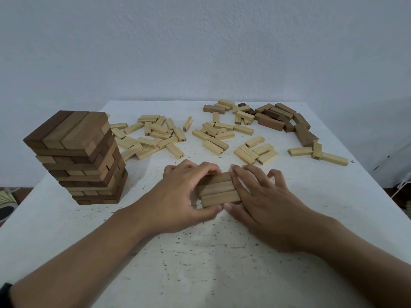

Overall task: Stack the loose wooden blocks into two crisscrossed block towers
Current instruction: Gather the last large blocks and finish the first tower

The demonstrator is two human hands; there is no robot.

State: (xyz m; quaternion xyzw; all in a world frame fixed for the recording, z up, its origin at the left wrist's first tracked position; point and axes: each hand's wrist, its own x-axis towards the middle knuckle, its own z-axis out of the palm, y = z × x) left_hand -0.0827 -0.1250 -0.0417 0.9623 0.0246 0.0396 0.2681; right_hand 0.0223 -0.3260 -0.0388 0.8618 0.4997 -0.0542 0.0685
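A row of three light-brown blocks lies flat, side by side, in the middle of the white table. My left hand holds the row from the left, fingers curled over its far edge and thumb at the near edge. My right hand presses its straight fingers against the blocks' right ends, thumb touching the near corner. A tall crisscrossed tower of brown blocks stands at the left. Loose pale blocks lie scattered behind, with a second heap to their right.
Darker brown loose blocks lie at the far right corner, and a few pale blocks trail toward the right edge. A plain wall rises behind the table. The floor shows past the table's left and right edges.
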